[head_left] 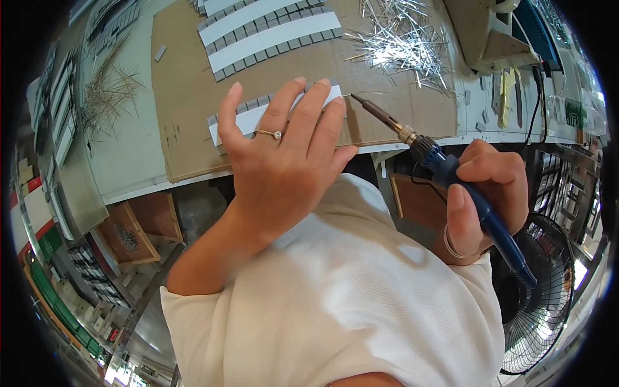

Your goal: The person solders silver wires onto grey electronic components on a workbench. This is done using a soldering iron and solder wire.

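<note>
- A scatter of thin brownish wire pieces (106,90) lies at the far left of the white workbench (132,155), beside rows of small grey parts along the edge.
- A sheet of brown cardboard (187,109) covers the middle of the bench and bears several white strips.
- Two white strips edged with small grey square parts (267,29) lie near the top of the cardboard, side by side and slanted, well apart from the hands.
- The left hand (284,161) is spread flat, fingers extended and close together, gripping nothing; a ring (269,134) with a small stone sits on one finger.
- Under those fingers lies another white strip with grey square parts (248,122); the fingertips rest over its right half, and only its left end and its far right tip show.
- The person's white shirt (335,297) fills the lower middle of the view, below both forearms.
- A pile of shiny cut metal pins (400,42) lies at the upper right of the cardboard, beyond the iron's tip.
- The right hand (487,197) is wrapped around the blue handle of a soldering iron (445,164), thumb laid along the grip.
- The iron points up and to the left; its dark tip hangs just beside the strip's right end, over the cardboard; whether it touches cannot be told.
- A black floor fan (541,303) stands at the lower right, below the bench edge.
</note>
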### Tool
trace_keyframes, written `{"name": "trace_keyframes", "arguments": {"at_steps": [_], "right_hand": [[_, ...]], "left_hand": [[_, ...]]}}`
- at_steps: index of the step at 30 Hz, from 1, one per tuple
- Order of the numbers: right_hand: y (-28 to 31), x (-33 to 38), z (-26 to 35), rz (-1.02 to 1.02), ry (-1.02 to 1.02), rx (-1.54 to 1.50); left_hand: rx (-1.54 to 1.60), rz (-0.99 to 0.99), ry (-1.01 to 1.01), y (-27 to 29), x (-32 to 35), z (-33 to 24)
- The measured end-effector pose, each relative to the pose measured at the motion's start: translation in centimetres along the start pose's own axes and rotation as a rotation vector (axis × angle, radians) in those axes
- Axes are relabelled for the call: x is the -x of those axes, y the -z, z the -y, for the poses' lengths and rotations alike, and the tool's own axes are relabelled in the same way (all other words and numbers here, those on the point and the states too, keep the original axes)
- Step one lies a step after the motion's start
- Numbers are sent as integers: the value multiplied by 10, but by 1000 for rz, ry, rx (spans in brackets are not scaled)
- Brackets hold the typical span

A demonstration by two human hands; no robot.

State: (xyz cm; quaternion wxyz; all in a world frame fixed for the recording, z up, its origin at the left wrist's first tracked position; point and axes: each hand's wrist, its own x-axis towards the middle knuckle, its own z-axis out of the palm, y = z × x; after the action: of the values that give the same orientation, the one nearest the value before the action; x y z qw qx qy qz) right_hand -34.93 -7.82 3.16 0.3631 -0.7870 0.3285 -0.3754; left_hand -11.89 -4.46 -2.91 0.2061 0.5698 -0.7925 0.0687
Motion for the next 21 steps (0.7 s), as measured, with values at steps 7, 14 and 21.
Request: {"name": "trace_keyframes", "arguments": {"at_steps": [7,14,21], "right_hand": [[-16,-3,0,-86,-38,-10],[-31,-2,2,-389,-284,-116],[-24,8,-23,-591,-104,-209]], "left_hand": [[40,38,-9,2,1,9],[180,16,29,12,8,9],[-95,-264,119,39,42,73]]}}
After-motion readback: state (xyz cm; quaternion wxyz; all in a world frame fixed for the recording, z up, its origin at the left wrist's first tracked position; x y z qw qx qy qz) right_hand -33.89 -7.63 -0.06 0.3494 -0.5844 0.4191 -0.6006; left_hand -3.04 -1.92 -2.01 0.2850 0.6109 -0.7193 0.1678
